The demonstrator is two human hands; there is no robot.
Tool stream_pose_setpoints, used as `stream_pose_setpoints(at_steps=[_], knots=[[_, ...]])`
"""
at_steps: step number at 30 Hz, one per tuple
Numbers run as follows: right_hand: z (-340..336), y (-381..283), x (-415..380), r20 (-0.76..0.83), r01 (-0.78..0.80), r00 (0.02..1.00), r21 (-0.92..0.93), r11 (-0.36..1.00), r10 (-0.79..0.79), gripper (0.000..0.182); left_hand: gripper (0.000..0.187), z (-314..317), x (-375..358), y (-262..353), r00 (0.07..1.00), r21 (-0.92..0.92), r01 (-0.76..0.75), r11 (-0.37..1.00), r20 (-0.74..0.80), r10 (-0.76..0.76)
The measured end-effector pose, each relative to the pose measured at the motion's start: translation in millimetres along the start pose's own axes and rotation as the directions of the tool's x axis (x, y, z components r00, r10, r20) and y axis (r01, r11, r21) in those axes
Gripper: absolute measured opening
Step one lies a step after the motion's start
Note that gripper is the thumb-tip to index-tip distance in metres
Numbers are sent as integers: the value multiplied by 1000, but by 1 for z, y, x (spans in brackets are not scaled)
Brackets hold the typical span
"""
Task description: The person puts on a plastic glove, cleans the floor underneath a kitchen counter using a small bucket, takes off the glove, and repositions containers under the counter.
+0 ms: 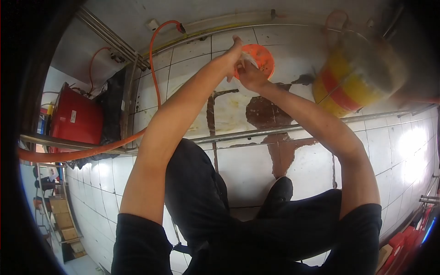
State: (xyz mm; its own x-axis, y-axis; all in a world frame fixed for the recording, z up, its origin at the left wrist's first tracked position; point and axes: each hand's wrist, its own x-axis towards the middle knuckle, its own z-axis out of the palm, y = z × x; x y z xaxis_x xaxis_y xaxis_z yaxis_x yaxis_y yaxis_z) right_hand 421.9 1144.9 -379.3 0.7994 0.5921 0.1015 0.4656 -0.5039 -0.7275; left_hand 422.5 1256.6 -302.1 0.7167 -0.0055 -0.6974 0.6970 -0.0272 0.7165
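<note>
Both hands are together at the top centre, over the near left side of an orange round container (265, 57) that stands on the tiled floor. My left hand (233, 57) has its thumb and fingers spread apart, with its palm turned toward the other hand. My right hand (251, 77) is closed around a pale, whitish thing (249, 59) that looks thin and soft; it lies between the two hands. Small dark bits show inside the orange container.
A yellow and red bucket (341, 87) stands at the right. An orange hose (153, 68) runs down the left side, near a red box (75, 119). A metal rail (238, 139) crosses below my forearms. Brown wet patches (266, 112) mark the white tiles.
</note>
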Motion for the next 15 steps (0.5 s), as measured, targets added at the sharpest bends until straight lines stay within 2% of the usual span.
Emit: stream_pose_setpoints(at_steps=[3, 6, 7, 9, 11, 13, 15], knots=[[8, 3, -16, -40, 158, 987, 21, 987, -157, 38, 106, 2, -3, -1, 995, 34, 32, 999, -94, -29], [5, 3, -41, 68, 278, 959, -74, 958, -274, 45, 104, 16, -24, -1, 978, 131, 21, 991, -207, 6], [6, 2, -49, 105, 293, 955, -186, 938, -277, 50, 104, 12, -17, -4, 978, 201, -23, 979, -196, 63], [8, -3, -61, 178, 316, 948, -404, 858, -265, 61, 103, -2, 5, -17, 972, 336, -115, 935, -155, 176], [4, -6, -60, 216, 229, 965, -404, 886, -151, 63, 102, -3, 25, -23, 978, 418, -180, 890, -24, 209], [1, -7, -55, 253, 157, 966, -420, 894, -51, 62, 100, -4, 47, -34, 970, 572, -206, 794, 14, 241], [-2, -8, -48, 287, 109, 957, -455, 884, 30, 58, 96, -6, 66, -47, 961, 772, -146, 618, -37, 273]])
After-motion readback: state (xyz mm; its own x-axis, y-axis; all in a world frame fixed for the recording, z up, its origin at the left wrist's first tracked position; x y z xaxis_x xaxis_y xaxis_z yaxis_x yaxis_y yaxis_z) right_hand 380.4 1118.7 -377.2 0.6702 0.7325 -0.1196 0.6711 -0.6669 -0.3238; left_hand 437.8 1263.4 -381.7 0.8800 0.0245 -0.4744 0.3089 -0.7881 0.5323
